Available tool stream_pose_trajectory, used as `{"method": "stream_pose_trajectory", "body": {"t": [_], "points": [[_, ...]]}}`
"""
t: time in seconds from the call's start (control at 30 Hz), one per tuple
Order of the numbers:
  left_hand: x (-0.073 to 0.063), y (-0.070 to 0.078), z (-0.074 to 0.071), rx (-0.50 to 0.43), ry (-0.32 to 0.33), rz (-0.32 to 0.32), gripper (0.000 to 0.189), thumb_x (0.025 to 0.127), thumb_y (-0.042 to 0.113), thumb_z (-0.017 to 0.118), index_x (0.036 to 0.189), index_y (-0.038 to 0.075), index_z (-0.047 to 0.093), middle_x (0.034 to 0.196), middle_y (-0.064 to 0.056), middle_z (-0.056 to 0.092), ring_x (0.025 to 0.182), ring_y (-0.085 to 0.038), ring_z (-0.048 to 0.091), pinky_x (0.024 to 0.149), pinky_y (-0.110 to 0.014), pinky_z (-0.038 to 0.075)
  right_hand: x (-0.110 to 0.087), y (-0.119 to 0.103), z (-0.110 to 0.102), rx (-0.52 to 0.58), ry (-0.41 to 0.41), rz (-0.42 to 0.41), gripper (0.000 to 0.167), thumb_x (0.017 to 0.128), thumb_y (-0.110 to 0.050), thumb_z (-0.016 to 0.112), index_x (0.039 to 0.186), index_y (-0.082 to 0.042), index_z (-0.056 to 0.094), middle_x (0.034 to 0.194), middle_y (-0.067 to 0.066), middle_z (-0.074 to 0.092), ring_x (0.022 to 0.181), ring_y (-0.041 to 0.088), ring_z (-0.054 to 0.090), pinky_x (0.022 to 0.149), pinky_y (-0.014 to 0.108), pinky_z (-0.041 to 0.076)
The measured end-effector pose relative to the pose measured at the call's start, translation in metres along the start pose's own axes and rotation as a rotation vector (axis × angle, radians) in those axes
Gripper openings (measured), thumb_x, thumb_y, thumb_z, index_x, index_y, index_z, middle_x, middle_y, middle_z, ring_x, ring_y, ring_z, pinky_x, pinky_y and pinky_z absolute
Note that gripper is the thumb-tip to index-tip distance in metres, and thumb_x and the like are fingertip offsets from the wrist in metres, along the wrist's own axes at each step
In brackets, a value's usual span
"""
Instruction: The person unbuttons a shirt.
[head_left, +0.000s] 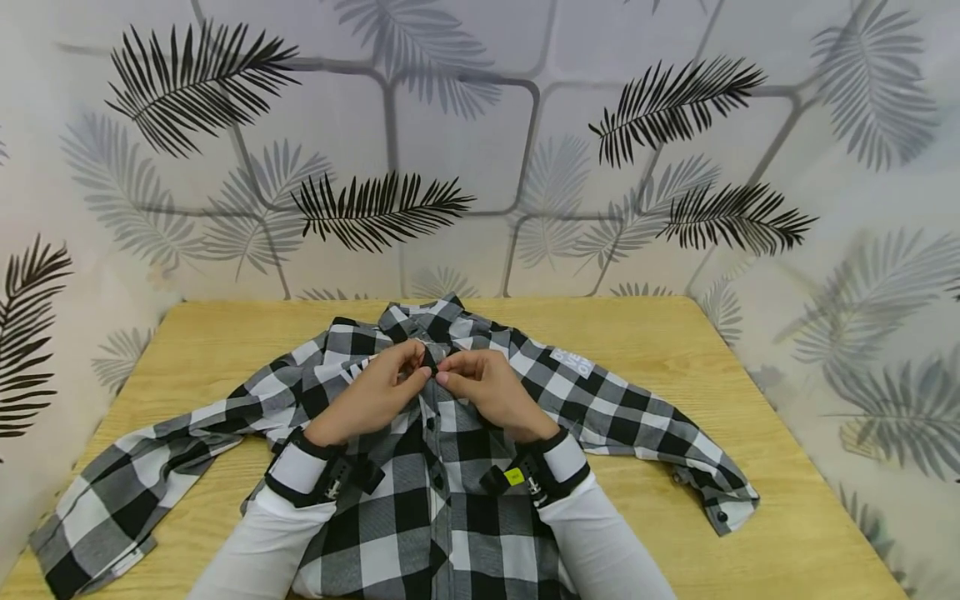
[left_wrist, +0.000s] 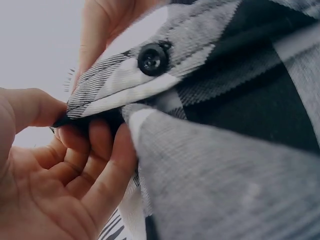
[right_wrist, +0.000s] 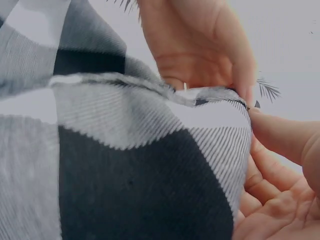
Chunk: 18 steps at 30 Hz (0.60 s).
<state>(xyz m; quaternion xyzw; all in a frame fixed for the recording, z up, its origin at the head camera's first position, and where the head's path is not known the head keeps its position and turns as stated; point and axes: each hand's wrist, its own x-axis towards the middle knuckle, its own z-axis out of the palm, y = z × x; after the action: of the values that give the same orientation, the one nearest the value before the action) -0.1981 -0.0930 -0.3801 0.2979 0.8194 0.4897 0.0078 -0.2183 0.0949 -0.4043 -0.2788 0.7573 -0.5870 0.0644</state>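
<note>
Head view, from farther back: forward and down over the surface (head_left: 637, 350), a checked shirt (head_left: 390, 533) and the leaf-patterned backdrop (head_left: 465, 150). The wrist views sit very near the shirt, facing forward — left grip (left_wrist: 55, 170) at the left edge, right grip (right_wrist: 280, 195) at the right — and share the shirt section where both grips meet.

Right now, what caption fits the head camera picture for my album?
Two hands pinch the front of a black-and-white checked shirt just below its collar, on a wood-grain table.

Free room above both checked sleeves (head_left: 637, 412), forearms (head_left: 611, 537) in the way over the shirt (head_left: 397, 492), backdrop (head_left: 465, 150) behind.
</note>
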Motion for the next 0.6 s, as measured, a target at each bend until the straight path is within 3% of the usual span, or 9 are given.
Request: {"method": "stream_pose_trajectory", "body": {"t": [0.13, 0.27, 0.37, 0.6], "points": [[0.003, -0.015, 0.005, 0.064, 0.032, 0.011, 0.008, 0.093, 0.011, 0.047, 0.087, 0.004, 0.046, 0.073, -0.008, 0.045, 0.061, -0.018, 0.045, 0.056, -0.028, 0.036, -0.003, -0.005, 0.001, 0.023, 0.004, 0.038, 0.017, 0.088, -0.010, 0.055, 0.098, 0.003, 0.060, 0.064, 0.009, 0.048, 0.052, 0.022, 0.038, 0.050, 0.024, 0.031], [0.008, -0.038, 0.010, 0.141, 0.081, 0.033, 0.006, 0.091, 0.017, 0.052, 0.087, 0.013, 0.050, 0.072, -0.001, 0.049, 0.060, -0.013, 0.047, 0.055, -0.028, 0.039, -0.004, -0.003, 0.000, 0.048, 0.020, 0.052, 0.016, 0.088, -0.010, 0.057, 0.096, 0.003, 0.061, 0.068, 0.014, 0.054, 0.060, 0.039, 0.040, 0.052, 0.026, 0.034], [0.008, -0.039, 0.010, 0.154, 0.092, 0.039, 0.005, 0.089, 0.017, 0.054, 0.087, 0.014, 0.052, 0.072, 0.002, 0.051, 0.061, -0.011, 0.049, 0.056, -0.028, 0.041, -0.005, -0.003, 0.000, 0.045, 0.034, 0.055, 0.015, 0.087, -0.010, 0.058, 0.094, 0.003, 0.062, 0.071, 0.017, 0.058, 0.065, 0.043, 0.045, 0.054, 0.029, 0.037], [0.007, -0.040, 0.007, 0.111, 0.090, 0.030, 0.007, 0.089, 0.022, 0.055, 0.086, 0.016, 0.055, 0.074, 0.003, 0.054, 0.063, -0.010, 0.052, 0.056, -0.028, 0.042, -0.002, -0.001, 0.001, 0.058, 0.035, 0.046, 0.013, 0.085, -0.009, 0.060, 0.090, 0.002, 0.063, 0.066, 0.015, 0.057, 0.060, 0.038, 0.044, 0.053, 0.029, 0.036]]}}
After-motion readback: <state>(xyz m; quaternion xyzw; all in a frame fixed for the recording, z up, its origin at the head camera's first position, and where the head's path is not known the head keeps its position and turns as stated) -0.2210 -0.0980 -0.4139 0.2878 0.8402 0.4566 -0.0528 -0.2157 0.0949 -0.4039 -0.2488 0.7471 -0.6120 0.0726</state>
